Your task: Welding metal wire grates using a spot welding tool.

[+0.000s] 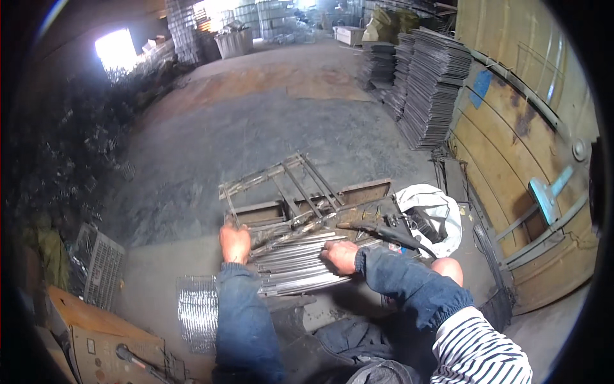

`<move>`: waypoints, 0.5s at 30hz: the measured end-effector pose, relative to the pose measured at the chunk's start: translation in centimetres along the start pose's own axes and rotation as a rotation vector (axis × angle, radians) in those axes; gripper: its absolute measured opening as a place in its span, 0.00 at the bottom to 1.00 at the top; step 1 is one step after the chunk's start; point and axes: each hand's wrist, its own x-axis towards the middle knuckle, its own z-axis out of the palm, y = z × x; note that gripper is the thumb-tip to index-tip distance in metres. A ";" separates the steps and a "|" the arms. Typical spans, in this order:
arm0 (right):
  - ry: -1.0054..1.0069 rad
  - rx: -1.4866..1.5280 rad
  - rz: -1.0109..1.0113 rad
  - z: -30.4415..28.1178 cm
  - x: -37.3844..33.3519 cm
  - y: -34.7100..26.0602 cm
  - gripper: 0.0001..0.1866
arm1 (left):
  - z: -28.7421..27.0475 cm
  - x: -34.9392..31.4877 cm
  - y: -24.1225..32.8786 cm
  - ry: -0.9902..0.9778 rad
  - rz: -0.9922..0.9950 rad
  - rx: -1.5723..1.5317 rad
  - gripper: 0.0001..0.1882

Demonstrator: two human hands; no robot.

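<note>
Evidently we press the left hand [235, 243] and right hand [340, 256] flat, fingers spread, on the metal rods [297, 262], steadying them against the welding frame [281, 185].

A single head-worn fisheye view looks steeply down and forward from above the person's forearms, close over the metal rods [300, 262] on the workbench. It faces across the concrete floor [256, 128] toward distant stacked grids [428, 89]. Straight edges bend near the rim.
</note>
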 end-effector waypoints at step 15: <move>0.026 -0.028 -0.097 2.4 0.8 1.5 0.14 | -1.2 -0.6 0.7 -0.006 -0.062 0.090 0.18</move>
